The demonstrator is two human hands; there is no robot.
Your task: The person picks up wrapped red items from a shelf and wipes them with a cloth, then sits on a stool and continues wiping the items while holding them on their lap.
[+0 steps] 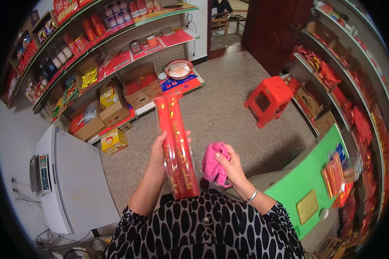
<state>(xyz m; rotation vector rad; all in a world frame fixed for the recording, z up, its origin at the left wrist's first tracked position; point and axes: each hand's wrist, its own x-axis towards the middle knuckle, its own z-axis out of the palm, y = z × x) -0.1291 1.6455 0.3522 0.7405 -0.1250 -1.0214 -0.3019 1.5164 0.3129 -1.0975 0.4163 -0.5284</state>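
Note:
My left hand [158,152] grips a long red packet [178,145] in clear plastic, which appears to hold two red candles with gold writing. The packet stands nearly upright before my chest, its lower end close to my patterned top. My thumb lies along its left edge and fingertips show at the right. In my right hand [232,165] is a crumpled pink cloth [215,162], pinched under the thumb. Cloth and packet are apart, with the floor showing between them.
A red plastic stool [269,98] stands on the floor ahead right. To my right is a green tabletop [291,197]; at left, a white chest freezer [82,181] bears a digital scale [40,174]. Stocked shelves [116,69] line the far left. A yellow box [114,141] sits on the floor.

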